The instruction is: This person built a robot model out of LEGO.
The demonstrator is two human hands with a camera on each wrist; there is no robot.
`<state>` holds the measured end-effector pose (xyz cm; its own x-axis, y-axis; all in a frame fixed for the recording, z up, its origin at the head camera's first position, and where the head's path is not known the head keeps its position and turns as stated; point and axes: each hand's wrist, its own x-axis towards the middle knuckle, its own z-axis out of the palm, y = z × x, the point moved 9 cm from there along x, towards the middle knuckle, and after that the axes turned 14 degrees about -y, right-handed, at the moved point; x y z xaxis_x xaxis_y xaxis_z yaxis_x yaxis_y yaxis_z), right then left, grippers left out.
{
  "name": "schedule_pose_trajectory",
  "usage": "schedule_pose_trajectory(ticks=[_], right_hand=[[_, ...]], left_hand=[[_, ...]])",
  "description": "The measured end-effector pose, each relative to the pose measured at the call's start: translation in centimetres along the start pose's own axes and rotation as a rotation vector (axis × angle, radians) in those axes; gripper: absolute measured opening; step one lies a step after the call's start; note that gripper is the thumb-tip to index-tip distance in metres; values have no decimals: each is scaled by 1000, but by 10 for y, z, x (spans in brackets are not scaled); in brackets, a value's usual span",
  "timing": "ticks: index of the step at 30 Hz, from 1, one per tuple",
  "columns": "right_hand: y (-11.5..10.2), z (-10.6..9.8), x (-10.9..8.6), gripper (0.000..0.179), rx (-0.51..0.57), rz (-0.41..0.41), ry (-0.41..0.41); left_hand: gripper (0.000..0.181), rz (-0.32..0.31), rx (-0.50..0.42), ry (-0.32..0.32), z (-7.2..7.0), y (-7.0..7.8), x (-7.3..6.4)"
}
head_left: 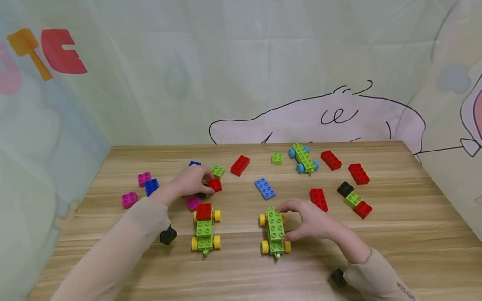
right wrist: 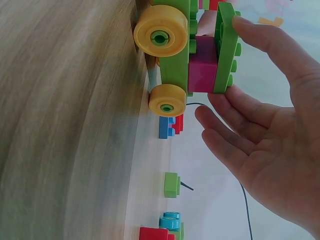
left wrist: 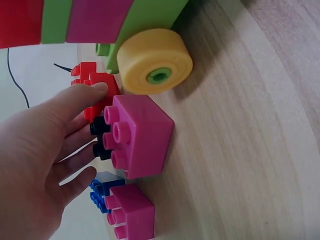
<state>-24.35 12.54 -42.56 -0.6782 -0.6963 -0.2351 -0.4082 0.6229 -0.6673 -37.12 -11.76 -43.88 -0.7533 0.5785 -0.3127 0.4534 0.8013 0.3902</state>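
Observation:
My left hand (head_left: 189, 181) pinches a small red brick (head_left: 215, 185) between thumb and fingers. Beside it a black brick (left wrist: 101, 137) is partly hidden, and a magenta brick (left wrist: 145, 135) stands closer to the wrist camera. My right hand (head_left: 309, 218) holds a green plate (right wrist: 227, 50) by its ends. That plate lies over a magenta brick (right wrist: 202, 65) on a green car base with yellow wheels (right wrist: 167, 100). Left of it stands another yellow-wheeled green car (head_left: 205, 242) topped by a red brick (head_left: 204, 211).
Behind the cars lie a blue plate (head_left: 265, 188), a red brick (head_left: 240, 165) and a green car base with blue wheels (head_left: 303, 158). Several more bricks sit at the right, including a black one (head_left: 345, 189). Magenta (head_left: 129, 200) and blue bricks (head_left: 151, 186) lie at left.

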Motion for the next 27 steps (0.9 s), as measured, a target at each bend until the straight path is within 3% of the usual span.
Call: schedule_pose_trajectory(ticks=[14,22,27], right_hand=[[-3,0,-1,57,-22,11,-7],[-4,0,-1,58,-44,5,-17],[-4,0,-1,59,-50,-11,-16]], left_hand=[[38,-26,-46,27,-18,15,-10],[41,25,-83,98,-43,43,-26],[41,22,-92,125,-52,63,-37]])
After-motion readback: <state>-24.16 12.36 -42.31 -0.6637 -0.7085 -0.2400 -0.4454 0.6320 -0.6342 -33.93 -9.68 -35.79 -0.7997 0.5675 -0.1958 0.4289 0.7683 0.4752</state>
